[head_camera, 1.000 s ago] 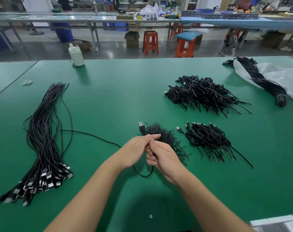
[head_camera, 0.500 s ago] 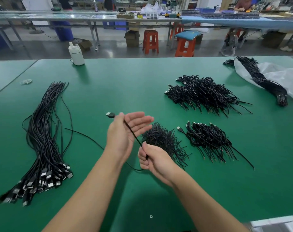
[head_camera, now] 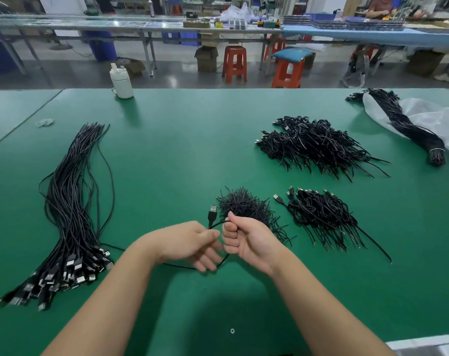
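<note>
While the right hand (head_camera: 249, 240) is clenched around a thin black USB cable (head_camera: 218, 223), whose plug (head_camera: 212, 213) stands just above its thumb, the left hand (head_camera: 190, 242) pinches the same cable close beside that fist, its lower fingers loosely spread. The slack hangs in a loop under both hands and trails away past the left wrist. This looks like the winding step, with the cable being gathered into a small coil. The next move probably calls for the left hand to feed another even turn into the right fist, then for a binding piece from the wiry heap (head_camera: 244, 204) just beyond the right knuckles.

The cable is smooth, round and limp, and its plug is flat and boxy with a bright metal end. The heap is bristly, made of short stiff black strands. To the right of the right hand lies a pile of coiled cables (head_camera: 321, 214). Left of the left hand, long straight ones (head_camera: 72, 214) sprawl over the matte green table (head_camera: 166, 163).
</note>
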Tool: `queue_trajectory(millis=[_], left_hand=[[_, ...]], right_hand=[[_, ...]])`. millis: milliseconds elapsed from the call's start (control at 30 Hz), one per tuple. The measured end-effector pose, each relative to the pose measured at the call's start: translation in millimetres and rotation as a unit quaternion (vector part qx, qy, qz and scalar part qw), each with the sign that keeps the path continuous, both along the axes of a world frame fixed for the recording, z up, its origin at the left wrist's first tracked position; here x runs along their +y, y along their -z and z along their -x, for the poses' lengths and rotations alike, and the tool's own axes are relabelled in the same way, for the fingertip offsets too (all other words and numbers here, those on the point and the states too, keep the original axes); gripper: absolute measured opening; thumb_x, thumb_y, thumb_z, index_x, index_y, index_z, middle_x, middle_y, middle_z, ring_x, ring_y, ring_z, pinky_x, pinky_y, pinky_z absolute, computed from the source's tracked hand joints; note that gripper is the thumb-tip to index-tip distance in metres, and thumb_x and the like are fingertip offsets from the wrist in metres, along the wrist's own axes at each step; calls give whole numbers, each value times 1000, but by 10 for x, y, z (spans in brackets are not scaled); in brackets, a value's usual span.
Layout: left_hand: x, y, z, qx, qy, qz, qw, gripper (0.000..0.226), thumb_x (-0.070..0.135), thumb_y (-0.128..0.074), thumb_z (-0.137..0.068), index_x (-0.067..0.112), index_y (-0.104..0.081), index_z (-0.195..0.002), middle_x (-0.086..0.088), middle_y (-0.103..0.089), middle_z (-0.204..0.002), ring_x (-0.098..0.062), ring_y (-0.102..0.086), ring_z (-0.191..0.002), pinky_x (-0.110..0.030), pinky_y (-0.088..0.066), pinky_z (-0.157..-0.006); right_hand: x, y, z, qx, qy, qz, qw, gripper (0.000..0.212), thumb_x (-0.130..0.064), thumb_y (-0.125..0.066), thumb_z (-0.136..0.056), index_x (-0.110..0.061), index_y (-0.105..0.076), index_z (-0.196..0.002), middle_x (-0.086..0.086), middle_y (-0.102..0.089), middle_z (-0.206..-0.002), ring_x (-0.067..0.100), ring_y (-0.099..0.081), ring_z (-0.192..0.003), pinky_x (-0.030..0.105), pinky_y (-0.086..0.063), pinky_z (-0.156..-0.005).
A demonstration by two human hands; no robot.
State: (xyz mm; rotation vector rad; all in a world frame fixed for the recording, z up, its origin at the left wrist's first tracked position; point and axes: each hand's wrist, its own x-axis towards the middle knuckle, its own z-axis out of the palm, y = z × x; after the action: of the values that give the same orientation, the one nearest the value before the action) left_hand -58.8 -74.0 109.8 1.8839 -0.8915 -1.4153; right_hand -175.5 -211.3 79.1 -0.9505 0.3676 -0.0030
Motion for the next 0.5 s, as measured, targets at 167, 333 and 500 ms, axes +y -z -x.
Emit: queue_trajectory(millis=[167, 333, 500], left_hand=[[-31, 186, -39, -58, -22, 103, 993, 38, 27, -32, -108, 12, -67, -112, -2, -73, -115, -11, -68, -107, -34, -52, -100], [-129, 310, -17, 59, -208, 276, 936, 42, 35, -28, -106, 14, -58, -126, -6, -69, -124, -12, -64, -116, -23, -48, -101], [-287, 127, -82, 336, -420, 388, 749, 49, 34, -25, -108, -4, -56, -115, -21, -71, -111, -24, -73, -93, -28, -61, -71]], right_hand=[[46, -15, 23, -23, 7, 29, 999, 37, -26, -43, -102, -16, -51, -67, -2, -36, -65, 11, -29, -56, 25, -22, -53], [178, 31, 37, -15, -18, 91, 996, 36, -26, -40, -104, -18, -46, -69, -3, -31, -61, 12, -25, -55, 26, -18, -53], [325, 176, 13, 11, -44, 121, 992, 40, -26, -39, -106, -18, -45, -67, -5, -28, -59, 12, -21, -55, 27, -16, -55]])
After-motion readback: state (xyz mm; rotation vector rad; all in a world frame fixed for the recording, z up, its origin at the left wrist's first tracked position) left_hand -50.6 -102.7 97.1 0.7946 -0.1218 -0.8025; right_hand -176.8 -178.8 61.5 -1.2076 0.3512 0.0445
